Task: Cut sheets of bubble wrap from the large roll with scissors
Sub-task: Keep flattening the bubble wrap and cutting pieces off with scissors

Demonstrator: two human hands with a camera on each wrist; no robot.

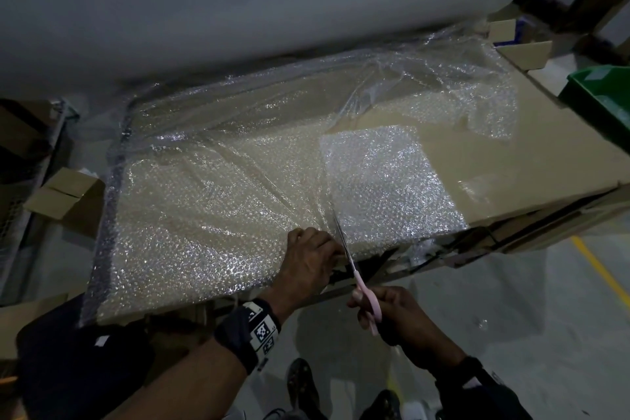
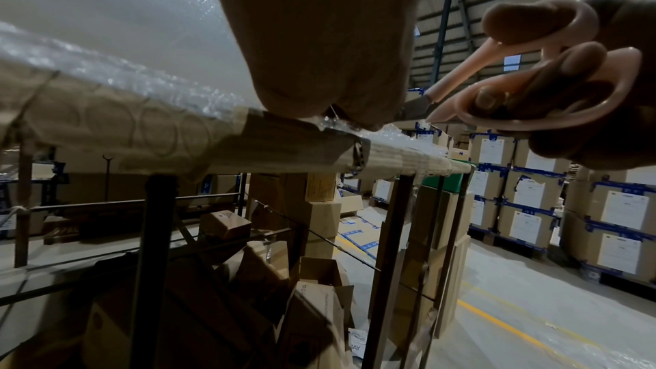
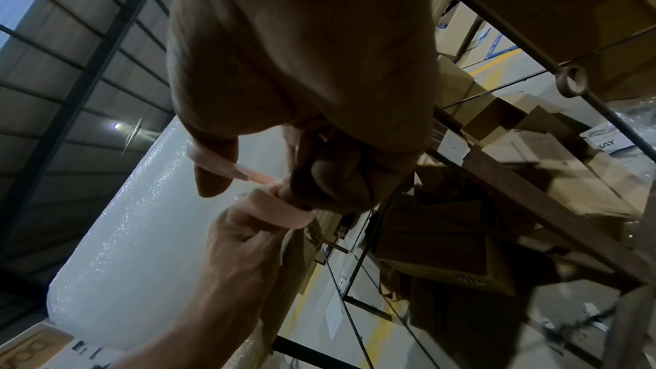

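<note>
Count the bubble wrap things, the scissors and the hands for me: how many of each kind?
Bubble wrap roll: 1
Unrolled bubble wrap: 1
Cut sheets: 1
Scissors: 1
Hands: 2, the left hand and the right hand
Total: 6

left hand (image 1: 308,261) is palm-down with its fingers (image 1: 329,242) curled at the near edge, right hand (image 1: 392,314) sits just beside it, thumb and fingers hooked through pink scissors (image 1: 354,274) handles, both forearms angled in
</note>
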